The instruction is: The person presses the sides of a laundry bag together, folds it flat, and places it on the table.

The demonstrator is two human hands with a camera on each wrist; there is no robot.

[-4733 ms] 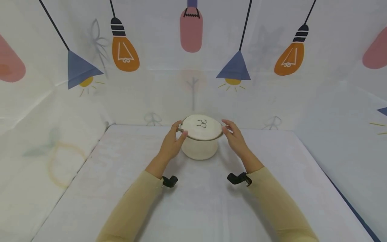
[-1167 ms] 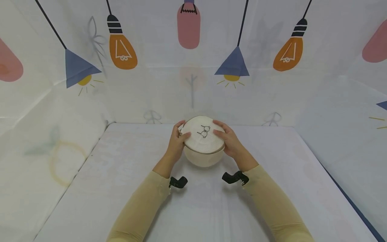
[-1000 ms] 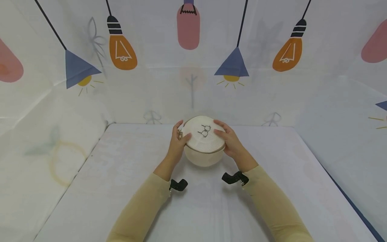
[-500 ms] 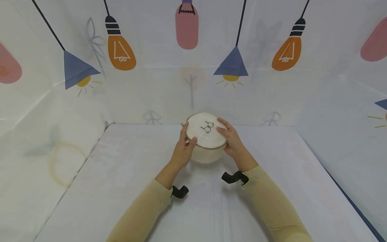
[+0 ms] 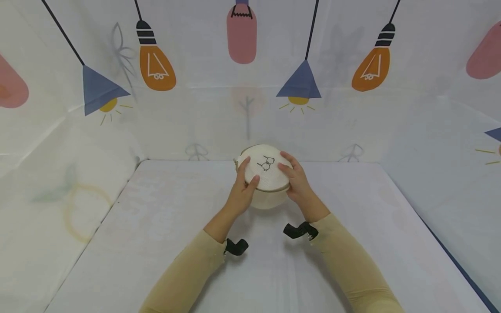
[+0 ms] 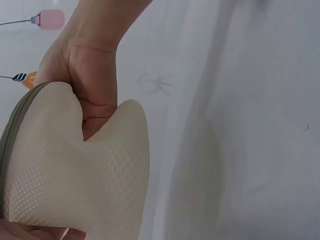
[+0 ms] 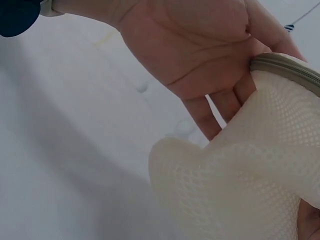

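Observation:
A cream mesh laundry bag [image 5: 266,169], round with a flat zipped top, is at the back middle of the table, its top tilted towards me. A small line drawing [image 5: 266,163] marks that top. My left hand [image 5: 239,195] holds the near left side, thumb and a finger over the edge. The far right edge is gripped by my right hand [image 5: 299,182], fingers spread on the top. In the left wrist view the mesh side [image 6: 115,165] folds inward beside my right hand [image 6: 90,75]. A zip [image 7: 285,67] runs by my left hand [image 7: 190,55] in the right wrist view.
The white table [image 5: 164,208] meets a pale cloth wall [image 5: 219,117] printed with lamps just behind the bag. Black camera mounts [image 5: 236,247] hang under both wrists. The bag's shadow [image 6: 200,165] lies on the table, apart from it.
The bag has turned and tilted towards me since the oldest frame, so its drawing slants. My left hand has shifted right, from the bag's left side onto its near edge; the right hand has closed in.

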